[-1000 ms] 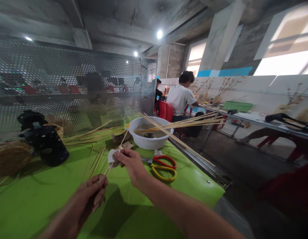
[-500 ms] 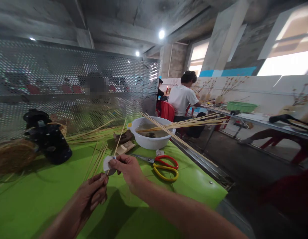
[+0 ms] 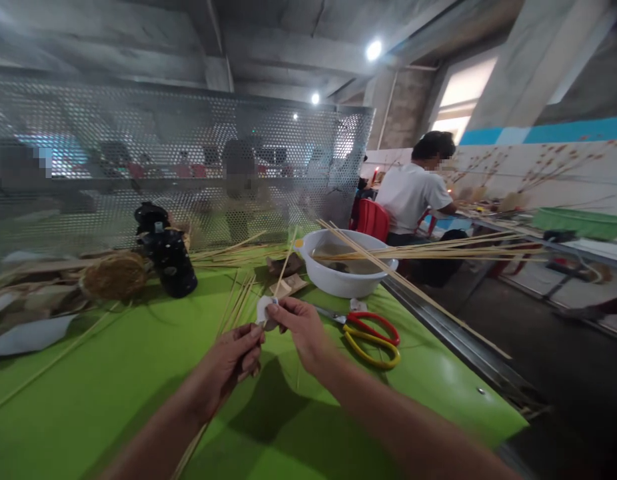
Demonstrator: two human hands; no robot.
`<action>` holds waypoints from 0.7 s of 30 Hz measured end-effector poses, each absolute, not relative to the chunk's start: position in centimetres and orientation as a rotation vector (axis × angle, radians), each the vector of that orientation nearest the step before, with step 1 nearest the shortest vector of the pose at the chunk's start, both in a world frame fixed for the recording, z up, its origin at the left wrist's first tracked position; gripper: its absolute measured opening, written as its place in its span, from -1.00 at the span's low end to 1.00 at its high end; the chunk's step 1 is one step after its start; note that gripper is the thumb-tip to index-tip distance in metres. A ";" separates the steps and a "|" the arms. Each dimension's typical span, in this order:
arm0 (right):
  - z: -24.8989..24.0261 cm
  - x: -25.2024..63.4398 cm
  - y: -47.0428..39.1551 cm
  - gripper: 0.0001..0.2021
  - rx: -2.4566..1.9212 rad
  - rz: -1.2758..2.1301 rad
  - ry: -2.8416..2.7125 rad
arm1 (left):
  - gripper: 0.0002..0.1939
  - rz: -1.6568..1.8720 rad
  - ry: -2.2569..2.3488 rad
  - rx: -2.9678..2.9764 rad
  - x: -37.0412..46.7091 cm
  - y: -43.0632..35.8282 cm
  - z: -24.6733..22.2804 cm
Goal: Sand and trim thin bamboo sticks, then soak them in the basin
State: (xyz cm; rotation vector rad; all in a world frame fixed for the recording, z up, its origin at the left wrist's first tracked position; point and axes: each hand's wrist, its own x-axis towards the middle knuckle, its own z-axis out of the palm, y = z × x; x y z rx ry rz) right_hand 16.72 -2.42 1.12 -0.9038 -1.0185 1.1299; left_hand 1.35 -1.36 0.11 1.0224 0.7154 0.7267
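Between the finger and thumb of my right hand is a small white piece, folded or rounded, pressed against a thin pale strip. The strip slants up and away from the fingers. My left hand pinches the strip's lower end, just below the white piece. Scissors with one red and one yellow handle lie on the green table, right of my right hand. More pale strips lie behind my hands.
A white basin of water stands behind the scissors, long strips across its rim. Brown pieces lie beside it. At the left are a black bottle and a woven coil. A person sits beyond, near a perforated screen.
The view has turned left, so everything appears further right and more of the table's left side shows. Both hands keep their hold on the strip and white piece.
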 end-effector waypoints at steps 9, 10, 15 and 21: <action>0.7 17.2 -2.3 -0.74 -0.896 1.093 -1.006 | -0.71 0.718 0.734 1.093 1.4 -1.8 0.5; 0.7 17.0 -2.4 -0.73 -0.905 1.115 -1.034 | -0.71 0.728 0.739 1.085 1.4 -1.7 0.4; 0.4 17.3 -2.1 -0.72 -0.919 1.116 -0.986 | -0.71 0.711 0.714 1.097 1.3 -1.4 0.2; 0.1 17.4 -2.0 -0.73 -0.907 1.137 -0.989 | -0.70 0.680 0.719 1.101 1.4 -1.7 0.3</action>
